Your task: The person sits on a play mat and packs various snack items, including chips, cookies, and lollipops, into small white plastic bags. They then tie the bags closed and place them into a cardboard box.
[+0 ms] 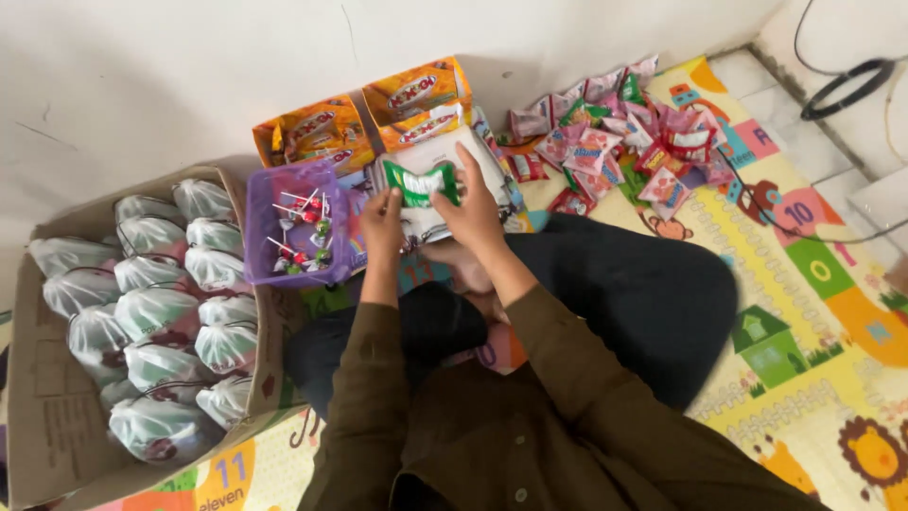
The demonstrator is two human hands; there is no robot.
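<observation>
My left hand [382,220] and my right hand [473,206] are raised together in front of me over my crossed legs in dark trousers. Between them they grip a small green snack packet [420,183] inside a clear plastic bag [437,163], one hand at each side. Just left of my left hand stands a purple plastic basket [270,210] holding several lollipops [305,230]. I wear dark brown sleeves.
A cardboard box [57,416] at the left is filled with several tied clear goodie bags [156,312]. Two orange snack cartons [369,118] stand by the wall. A heap of pink snack packets [624,142] lies on the colourful play mat [813,312]. Black cable [846,85] at upper right.
</observation>
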